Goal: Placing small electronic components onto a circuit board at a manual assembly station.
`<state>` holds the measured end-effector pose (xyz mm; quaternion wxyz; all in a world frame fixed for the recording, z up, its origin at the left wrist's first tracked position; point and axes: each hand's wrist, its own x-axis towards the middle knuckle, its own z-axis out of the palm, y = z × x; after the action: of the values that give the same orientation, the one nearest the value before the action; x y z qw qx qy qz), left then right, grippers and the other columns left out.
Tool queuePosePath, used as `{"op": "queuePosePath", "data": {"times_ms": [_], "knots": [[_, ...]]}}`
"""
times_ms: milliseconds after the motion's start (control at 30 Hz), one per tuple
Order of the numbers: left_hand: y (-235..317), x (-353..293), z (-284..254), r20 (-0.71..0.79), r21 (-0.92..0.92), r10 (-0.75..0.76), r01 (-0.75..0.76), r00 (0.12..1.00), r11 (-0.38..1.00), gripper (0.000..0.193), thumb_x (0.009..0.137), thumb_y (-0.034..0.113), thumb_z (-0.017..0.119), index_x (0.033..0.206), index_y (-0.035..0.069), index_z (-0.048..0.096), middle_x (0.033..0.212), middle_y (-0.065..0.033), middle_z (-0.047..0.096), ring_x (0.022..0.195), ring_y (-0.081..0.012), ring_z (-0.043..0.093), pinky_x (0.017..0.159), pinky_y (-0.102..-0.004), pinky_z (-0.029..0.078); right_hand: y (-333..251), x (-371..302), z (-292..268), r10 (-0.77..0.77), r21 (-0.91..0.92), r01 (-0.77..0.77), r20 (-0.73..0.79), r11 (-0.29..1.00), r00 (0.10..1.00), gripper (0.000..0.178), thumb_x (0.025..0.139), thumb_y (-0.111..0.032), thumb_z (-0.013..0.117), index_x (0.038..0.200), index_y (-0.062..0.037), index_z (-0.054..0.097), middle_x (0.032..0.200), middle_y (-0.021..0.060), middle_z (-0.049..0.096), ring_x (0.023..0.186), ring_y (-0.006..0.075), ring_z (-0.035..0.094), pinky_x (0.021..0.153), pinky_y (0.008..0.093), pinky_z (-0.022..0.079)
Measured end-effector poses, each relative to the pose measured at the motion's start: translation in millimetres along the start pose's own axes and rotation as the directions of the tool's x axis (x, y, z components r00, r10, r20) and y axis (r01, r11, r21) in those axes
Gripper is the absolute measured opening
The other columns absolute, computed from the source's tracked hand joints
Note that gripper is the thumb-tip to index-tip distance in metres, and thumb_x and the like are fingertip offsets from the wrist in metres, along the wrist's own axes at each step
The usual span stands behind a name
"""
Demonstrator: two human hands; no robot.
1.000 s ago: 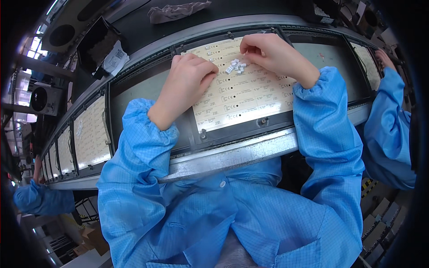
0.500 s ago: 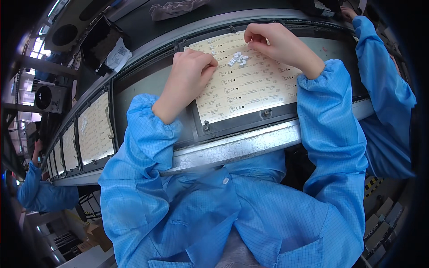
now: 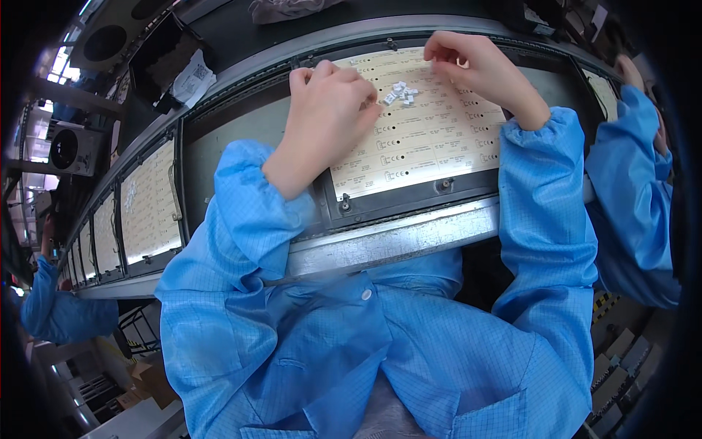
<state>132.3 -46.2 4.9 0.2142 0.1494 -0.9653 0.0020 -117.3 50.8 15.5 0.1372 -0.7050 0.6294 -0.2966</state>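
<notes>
A pale panel of repeated printed labels lies in a black frame. On it sits a loose heap of small white plastic blocks. My left hand hovers over the panel's left part, just left of the heap, its fingers curled and thumb drawn toward the index finger. Over the panel's far edge, right of the heap, my right hand has thumb and index finger bent into a pinch. Whatever either set of fingertips holds is too small or hidden to make out.
A metal rail runs along the near side of the line. More framed panels stretch away at left. Behind the line are a black bin and a grey cloth. A co-worker's blue sleeve is close at right.
The panel and its heap have shifted slightly right. My left hand has moved right and its fingers have risen; my right hand has moved right. The co-worker's arm at right has come lower.
</notes>
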Motion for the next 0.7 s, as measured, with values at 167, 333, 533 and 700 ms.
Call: {"op": "queuePosePath", "data": {"times_ms": [167,333,533,700], "knots": [[6,6,17,-0.058,-0.029,-0.05,0.048,0.997,0.998,0.014,0.084,0.023,0.07,0.093,0.014,0.075,0.087,-0.0004,0.067,0.096,-0.0227,0.058,0.091,-0.0465,0.035,5,-15,-13,0.159,0.045,-0.164,0.102,0.985,0.982,0.013,0.093,-0.008,0.061,0.105,-0.0025,0.063,0.091,0.0027,0.064,0.08,0.011,0.06,0.076,0.0238,0.05],[4,10,21,0.023,-0.154,-0.053,0.056,0.998,0.986,0.011,0.087,0.02,0.067,0.092,0.013,0.074,0.084,-0.0026,0.07,0.094,-0.0239,0.059,0.089,-0.0443,0.035,10,-29,-21,0.232,0.104,-0.245,0.122,0.964,0.965,0.015,0.093,-0.007,0.062,0.107,-0.0026,0.064,0.092,0.0027,0.065,0.081,0.0083,0.06,0.074,0.0226,0.049],[-2,11,23,0.127,-0.347,-0.12,0.157,0.985,0.925,0.011,0.089,0.015,0.064,0.092,0.011,0.074,0.084,-0.0052,0.07,0.095,-0.0267,0.061,0.087,-0.0449,0.036,2,-31,-18,0.285,-0.056,-0.279,0.173,0.959,0.943,0.012,0.091,-0.005,0.064,0.103,-0.0021,0.068,0.09,0.003,0.068,0.076,0.0084,0.059,0.067,0.0219,0.047],[-6,13,28,0.014,-0.388,-0.09,0.089,0.996,0.918,0.012,0.086,0.016,0.066,0.093,0.008,0.073,0.084,-0.0079,0.07,0.088,-0.0274,0.064,0.082,-0.0428,0.044,2,-34,-16,0.314,-0.064,-0.308,0.15,0.949,0.937,0.014,0.089,-0.003,0.066,0.102,-0.0016,0.069,0.086,0.0038,0.068,0.071,0.0094,0.058,0.063,0.0236,0.046]]}}
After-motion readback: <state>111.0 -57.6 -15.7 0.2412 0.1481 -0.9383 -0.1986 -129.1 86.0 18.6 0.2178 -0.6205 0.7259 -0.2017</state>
